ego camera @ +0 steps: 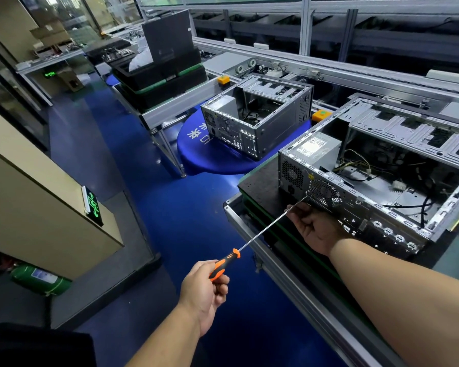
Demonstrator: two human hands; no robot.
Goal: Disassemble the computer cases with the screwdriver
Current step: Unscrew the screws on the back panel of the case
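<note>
1. The left hand (206, 287) is wrapped around the orange and black handle of a long screwdriver (260, 235), fingers curled shut on it, arm reaching in from the bottom of the frame.
2. The thin metal shaft runs up and to the right, and its tip sits at the rear panel of the near computer case (376, 181), right by the round fan grille low on the back.
3. The right hand (314, 229) is up at that same rear panel, just below the fan grille. Its fingers are bent and loosely pinched around the shaft near the tip. Can't really tell if it's gripping hard or just guiding it.
4. The near case lies on its side with the side panel off, so you can see straight in: power supply at the back corner, loose cables, bare metal drive bays.
5. It sits on a black tray (260, 186) on the conveyor frame (289, 282).
6. A second computer case (257, 115), also open, sits further back on a round blue surface (196, 144) with white characters on it.
7. Further down the line there's a stack of black trays (162, 75) with a dark panel standing on top.
8. The floor is blue (170, 221).
</note>
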